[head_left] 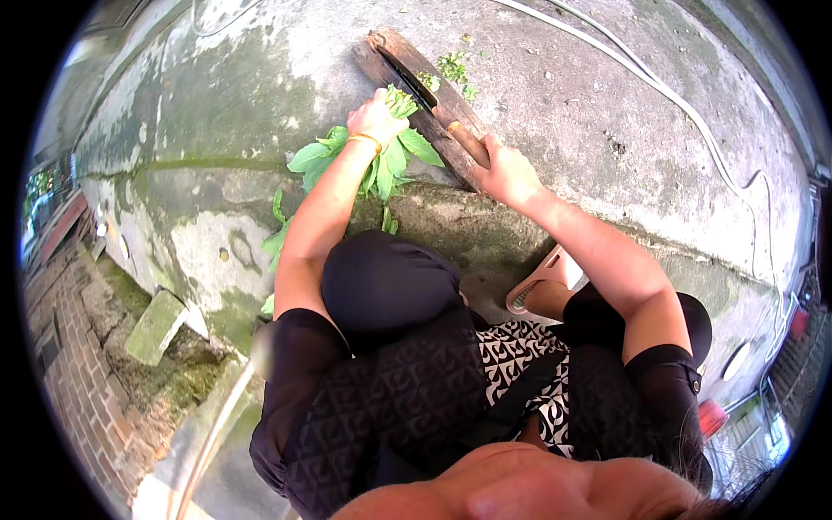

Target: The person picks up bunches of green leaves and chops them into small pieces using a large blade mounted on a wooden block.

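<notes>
My left hand is closed round a bunch of leafy green stems, its cut ends poking out toward the blade and its broad leaves hanging below the fist. In my right hand is the wooden handle of a cleaver, whose dark blade lies along a worn wooden board. The blade is beside the stem ends, close to my left fingers. Chopped green bits lie on the board's far right edge and on the concrete next to it.
The board rests on a stained concrete ledge. A pale hose curves along the right. Loose leaves trail down at left. A mossy stone block and brick paving are at lower left. A pink sandal is below the ledge.
</notes>
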{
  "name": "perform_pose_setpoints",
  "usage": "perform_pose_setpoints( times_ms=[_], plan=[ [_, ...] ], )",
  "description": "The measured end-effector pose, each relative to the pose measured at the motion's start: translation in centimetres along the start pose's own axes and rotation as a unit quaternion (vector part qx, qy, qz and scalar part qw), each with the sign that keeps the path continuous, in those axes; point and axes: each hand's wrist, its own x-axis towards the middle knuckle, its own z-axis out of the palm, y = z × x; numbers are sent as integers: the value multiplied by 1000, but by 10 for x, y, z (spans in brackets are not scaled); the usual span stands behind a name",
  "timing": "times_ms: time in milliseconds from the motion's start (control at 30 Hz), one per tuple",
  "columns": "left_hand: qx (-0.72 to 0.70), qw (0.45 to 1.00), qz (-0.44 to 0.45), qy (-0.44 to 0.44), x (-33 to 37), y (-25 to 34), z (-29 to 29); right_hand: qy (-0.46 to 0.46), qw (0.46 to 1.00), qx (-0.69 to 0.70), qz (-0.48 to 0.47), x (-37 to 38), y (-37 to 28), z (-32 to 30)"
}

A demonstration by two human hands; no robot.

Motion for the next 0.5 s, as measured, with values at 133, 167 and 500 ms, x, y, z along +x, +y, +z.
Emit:
perform_pose_setpoints(
  times_ms=[133,167,500],
  plan=[
    [-16,998,45,-27,16,5,18,36,995,-84,27,4,-3,23],
    [-18,998,58,-21,16,6,27,35,995,-86,27,4,-2,29],
    [-59,993,101,-15,17,4,47,-286,675,671,111,22,31,49]
  ],
)
